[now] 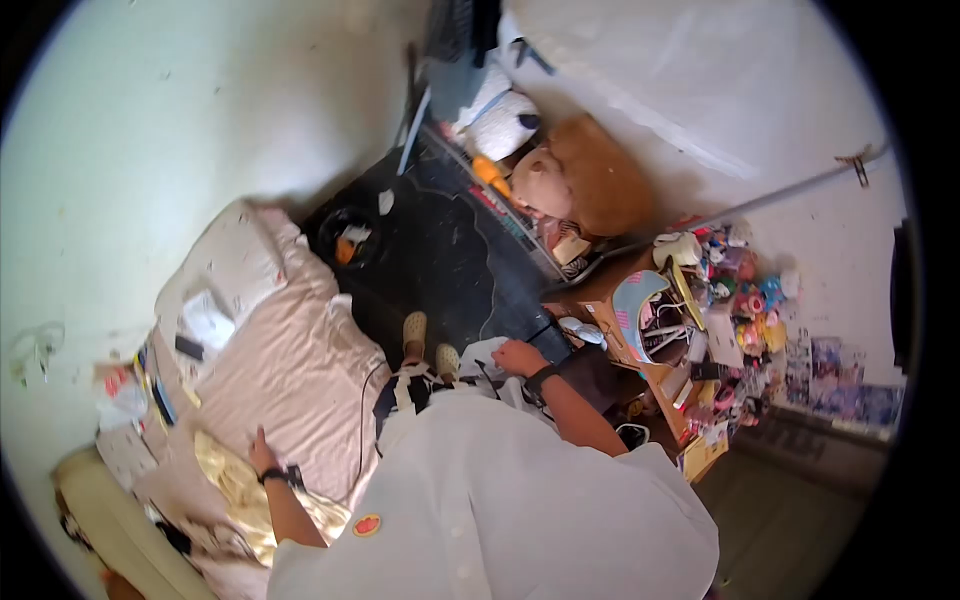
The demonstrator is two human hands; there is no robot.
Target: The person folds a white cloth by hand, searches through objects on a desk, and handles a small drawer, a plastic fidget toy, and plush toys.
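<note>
My left hand (262, 452) is above the bed, with a finger stretched out and a dark band on the wrist. Close by it lies a shiny yellow cloth (225, 470) on the pink bedsheet (290, 365). In front of my body, my right hand (517, 358) is closed, its wrist also banded. Its fingers meet a limp white, bag-like thing (482, 353), whose exact kind I cannot make out. Below are my feet in beige clogs (415, 326) on the dark floor.
A pillow (225, 265) bears white paper and a dark object. Beyond the bed's corner stands a black bin (348, 238). Large plush toys (600, 180) fill a low rack at the back. To the right, a crowded desk (655, 375) holds a mirror-like frame, figurines and small items.
</note>
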